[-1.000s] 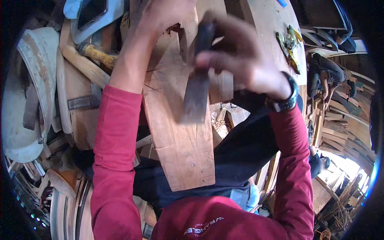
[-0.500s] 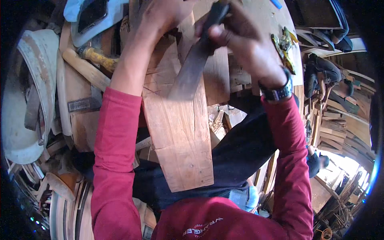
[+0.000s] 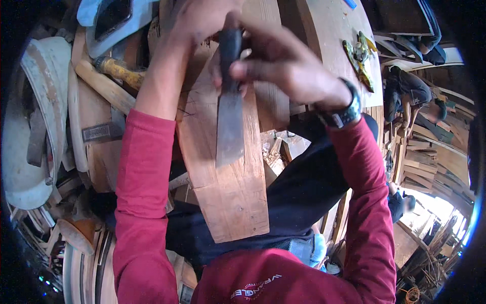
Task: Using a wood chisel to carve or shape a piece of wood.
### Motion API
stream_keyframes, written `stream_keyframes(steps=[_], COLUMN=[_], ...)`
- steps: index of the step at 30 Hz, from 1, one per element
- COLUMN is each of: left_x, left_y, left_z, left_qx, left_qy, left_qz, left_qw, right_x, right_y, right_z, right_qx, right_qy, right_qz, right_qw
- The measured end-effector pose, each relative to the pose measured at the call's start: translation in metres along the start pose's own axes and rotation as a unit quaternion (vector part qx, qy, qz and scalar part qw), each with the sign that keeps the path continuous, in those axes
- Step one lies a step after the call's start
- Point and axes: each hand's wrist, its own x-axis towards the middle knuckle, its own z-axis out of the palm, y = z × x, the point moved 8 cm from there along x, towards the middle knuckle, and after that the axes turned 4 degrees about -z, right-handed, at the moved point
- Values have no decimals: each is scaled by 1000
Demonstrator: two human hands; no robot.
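Note:
A wide-bladed chisel (image 3: pixel 230 129) with a black handle lies over a wooden board (image 3: pixel 235 197), its blade pointing down towards my body. My right hand (image 3: pixel 286 66), somewhat blurred, is closed round the handle, with the thumb along its side. My left hand (image 3: pixel 210 17) is by the upper end of the handle at the top edge of the view. Its fingers are blurred and partly hidden, so their hold does not show. The board slopes down between my legs, with scored lines across its upper part.
A yellow-handled tool (image 3: pixel 119 72) lies left of my left forearm. A phone (image 3: pixel 112 19) rests on something pale blue at upper left. Green-and-yellow pliers (image 3: pixel 360 61) sit on a board at right. A white curved container (image 3: pixel 38 126) stands far left. Other people work at far right.
The chisel has swung from slanting to nearly upright in the view, and my right hand has moved left and slightly down with it. The board has stayed nearly in place.

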Motion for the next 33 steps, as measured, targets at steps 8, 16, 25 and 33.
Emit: stream_keyframes(steps=[8,16,25,33], left_x=[-1,1,5,0], left_y=[4,6,5,9], left_z=[2,-1,-4,2], left_qx=[0,24,13,9], left_qy=[-14,2,-4,1], left_qz=[-25,-12,8,31], left_qw=[1000,1000,1000,999], right_x=[-1,-9,-4,-10], right_y=[-9,-8,-11,-15], right_z=[17,-14,-18,-26], right_qx=[-116,-4,-13,-1], right_qy=[-40,57,62,77], right_qz=[-68,-25,-35,-17], right_qw=[990,998,997,997])
